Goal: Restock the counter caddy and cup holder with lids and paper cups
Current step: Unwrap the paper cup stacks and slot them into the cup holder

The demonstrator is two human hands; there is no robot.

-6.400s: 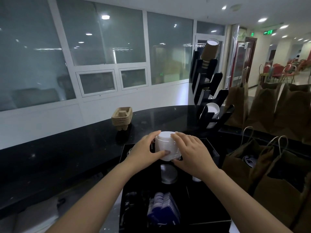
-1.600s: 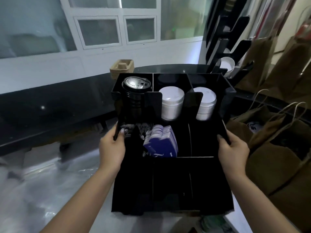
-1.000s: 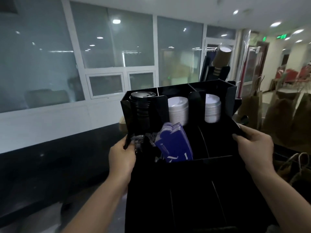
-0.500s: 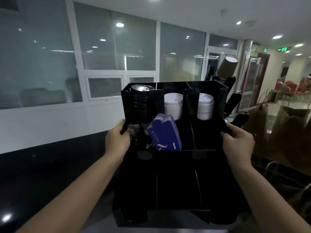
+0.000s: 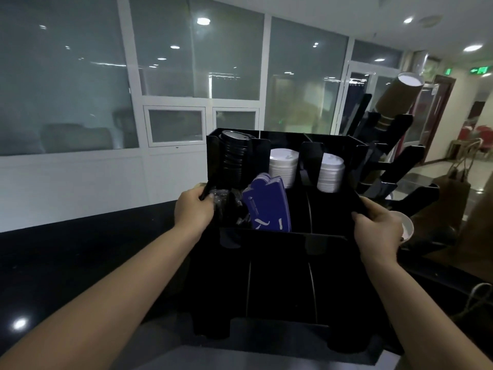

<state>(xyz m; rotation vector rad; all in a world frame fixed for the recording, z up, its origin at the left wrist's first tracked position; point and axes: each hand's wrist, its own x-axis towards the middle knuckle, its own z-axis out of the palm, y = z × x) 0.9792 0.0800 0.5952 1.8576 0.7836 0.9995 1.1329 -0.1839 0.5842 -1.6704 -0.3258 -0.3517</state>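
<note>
— Well, state the caddy's [image 5: 282,284] condition.

— Black, with dividers. Three rear slots: black lids [image 5: 234,158] stacked in the left one, white lids [image 5: 283,166] in the middle, a shorter stack of white lids [image 5: 330,172] in the right. Blue packets [image 5: 268,206] stand upright, tilted, in a middle compartment; clear-wrapped items [image 5: 222,201] sit beside them to the left, too dim to identify. The front compartments are dark, contents not discernible.

— Location?

— Held in front of the person, over the near edge of the black counter [image 5: 66,257]. Whether its feet touch the counter, I cannot tell.

— Hands?

— Left hand [image 5: 193,209] clamped on the caddy's left wall, fingers curled over the edge. Right hand [image 5: 378,225] gripping the right wall likewise.

— Surroundings?

— A black cup holder [image 5: 389,166] stands just beyond the caddy on the right, a stack of brown cups [image 5: 394,100] slanting out of its top slot. A white cup [image 5: 406,229] shows behind the right hand. Brown bags [image 5: 450,198] stand further right. Glass partitions [image 5: 186,54] behind.
</note>
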